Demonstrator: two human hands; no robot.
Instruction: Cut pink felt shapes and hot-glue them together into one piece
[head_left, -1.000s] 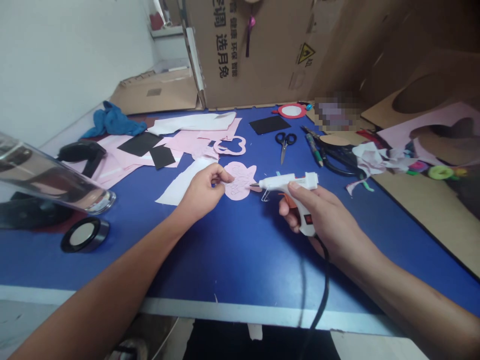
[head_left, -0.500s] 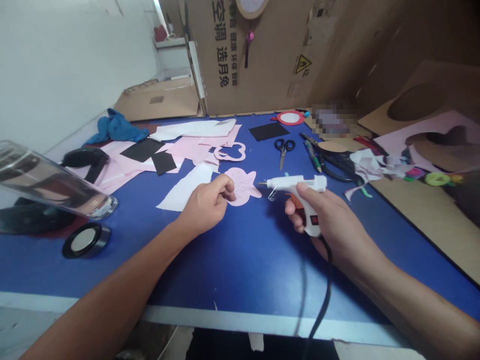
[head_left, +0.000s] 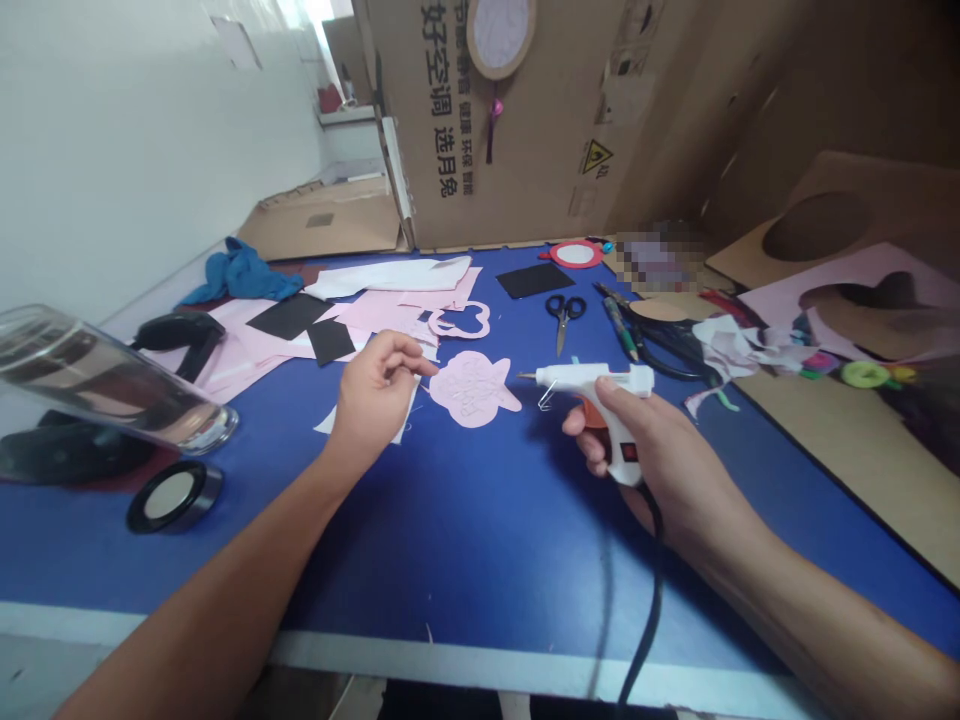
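Observation:
My right hand [head_left: 622, 430] is wrapped round a white hot glue gun [head_left: 585, 378] with an orange trigger and a black cord. Its metal nozzle points left, beside a pink paper cutout [head_left: 469, 388] that lies flat on the blue table. The cutout has a rounded scalloped body and pointed tips at its right end; glossy lines mark its surface. Just left of it, my left hand [head_left: 381, 385] hovers with loosely curled fingers, slightly apart and holding nothing visible. Beneath that hand lies a white paper piece [head_left: 409, 412], partly hidden.
Black scissors [head_left: 562, 320] and a black card [head_left: 535, 280] lie behind the glue gun. Pink paper sheets [head_left: 375, 310] and a pink outline cutout [head_left: 480, 320] are further back. A tilted glass of water [head_left: 127, 385] and a black lid [head_left: 172, 497] occupy the left; paper scraps [head_left: 731, 345] the right.
My left hand has come off the pink cutout and moved left, its fingers loosening. The glue gun stays in my right hand, nearly still. The view has tilted up slightly.

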